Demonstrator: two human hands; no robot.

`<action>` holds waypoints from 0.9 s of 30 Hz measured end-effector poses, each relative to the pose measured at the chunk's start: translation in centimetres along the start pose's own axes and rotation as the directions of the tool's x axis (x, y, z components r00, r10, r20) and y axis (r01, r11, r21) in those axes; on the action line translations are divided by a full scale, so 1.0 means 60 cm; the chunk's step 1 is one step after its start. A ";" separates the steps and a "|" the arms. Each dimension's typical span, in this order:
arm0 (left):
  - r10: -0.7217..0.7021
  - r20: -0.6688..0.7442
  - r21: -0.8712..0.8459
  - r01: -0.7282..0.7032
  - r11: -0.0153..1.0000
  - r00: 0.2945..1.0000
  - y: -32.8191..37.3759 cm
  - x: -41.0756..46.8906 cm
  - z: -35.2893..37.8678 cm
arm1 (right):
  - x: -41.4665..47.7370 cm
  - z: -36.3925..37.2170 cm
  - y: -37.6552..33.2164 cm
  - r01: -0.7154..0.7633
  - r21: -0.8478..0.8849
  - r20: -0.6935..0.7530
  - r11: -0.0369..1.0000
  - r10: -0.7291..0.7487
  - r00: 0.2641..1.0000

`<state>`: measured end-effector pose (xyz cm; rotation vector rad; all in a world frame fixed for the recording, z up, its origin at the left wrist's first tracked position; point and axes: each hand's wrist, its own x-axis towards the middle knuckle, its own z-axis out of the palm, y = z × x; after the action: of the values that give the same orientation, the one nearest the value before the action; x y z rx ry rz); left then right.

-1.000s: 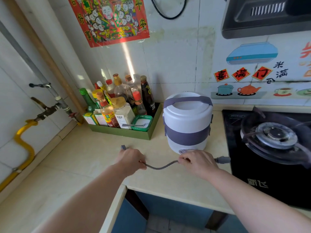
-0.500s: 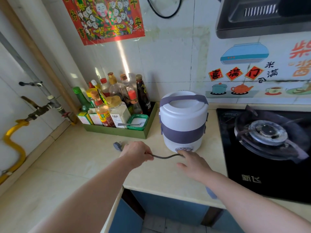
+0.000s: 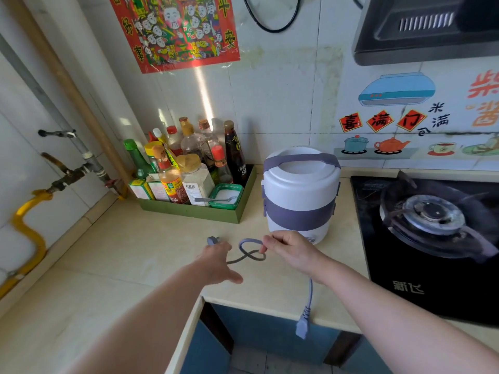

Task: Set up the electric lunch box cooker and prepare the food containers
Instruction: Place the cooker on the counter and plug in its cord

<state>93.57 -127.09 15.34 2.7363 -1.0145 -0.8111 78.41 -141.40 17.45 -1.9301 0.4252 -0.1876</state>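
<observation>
On the table (image 3: 151, 249), both hands work a grey power cord (image 3: 251, 256) in front of the closed white-and-purple lunch box cooker (image 3: 299, 195).

The right hand (image 3: 290, 252) pinches the looped cord between its fingers, the connector end dangling over the table edge. The left hand (image 3: 218, 261) lies over the cord beside the plug (image 3: 212, 241); whether its fingers grip it cannot be told. A green tray (image 3: 189, 210) of condiment bottles stands left of the cooker, a gas stove (image 3: 432, 238) right.
</observation>
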 end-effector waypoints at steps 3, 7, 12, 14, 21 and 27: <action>-0.009 -0.001 0.039 0.009 0.999 1.000 -0.003 0.009 0.015 | 0.000 -0.004 -0.027 0.007 0.087 0.033 0.996 -0.010 0.999; 0.031 -0.088 0.077 -0.024 0.997 0.996 0.020 0.019 0.012 | 0.001 -0.004 -0.050 0.039 0.142 -0.001 0.989 -0.039 0.999; -0.099 -0.208 -0.053 0.090 0.995 0.973 0.007 0.023 -0.024 | 0.010 -0.023 -0.026 -0.024 -0.082 -0.173 0.996 0.009 0.985; -0.179 -0.280 -0.154 0.140 0.978 0.943 -0.021 0.025 -0.046 | 0.007 -0.039 -0.005 -0.085 -0.171 -0.276 0.982 0.035 0.960; -0.372 -0.453 -0.317 0.244 0.917 0.810 -0.086 0.013 -0.100 | 0.002 -0.026 0.038 -0.237 -0.448 -0.189 0.862 0.167 0.968; -0.445 -0.563 -0.338 0.298 0.893 0.696 -0.123 -0.009 -0.122 | 0.041 0.020 0.012 -0.124 -0.666 -0.177 0.736 0.006 0.984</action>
<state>101.26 -121.60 19.75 2.7139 -0.2063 0.0200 80.91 -141.53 16.13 -2.6281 0.7490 -0.1561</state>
